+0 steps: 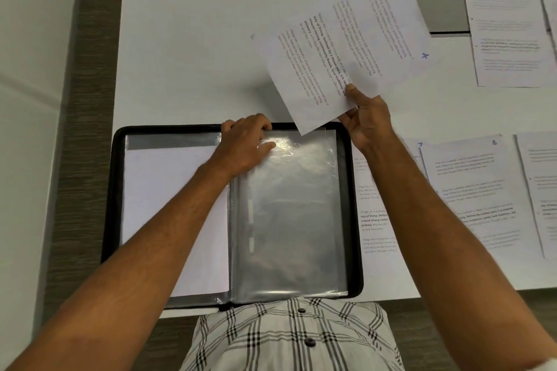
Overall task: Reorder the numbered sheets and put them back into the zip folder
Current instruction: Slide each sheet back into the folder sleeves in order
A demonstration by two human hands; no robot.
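- The folder (355,190) lay open flat on the white tabletop (187,48), near its front edge, its black zip rim showing all round
- Its left half held a white sheet (168,220) under a clear sleeve; its right half showed a stack of clear sleeves (289,214) with no paper visible in the top one
- The left hand (244,144) rested at the top edge of the right-hand sleeves, fingers curled over that edge and the thumb lying on the plastic; it seemed to be pinching the sleeve mouth, though the glare made that hard to confirm
- The right hand (366,120) was raised above the folder's top right corner, pinching two printed sheets (340,48) by their lower edge, thumb on top and fingers beneath
- Those sheets were fanned slightly apart and tilted, held clear of the tabletop; the upper one carried a blue handwritten mark (425,55) near its right corner that looked like a 4
- Their lowest corner overlapped the top edge of the folder in the view
- More printed sheets (470,190) lay flat on the tabletop to the right of the folder, in a near row and a far row (506,39)
- Two in the near row had blue numbers at their top corners, one like a 7, the other unclear
- A checked shirt (289,337) filled the bottom edge
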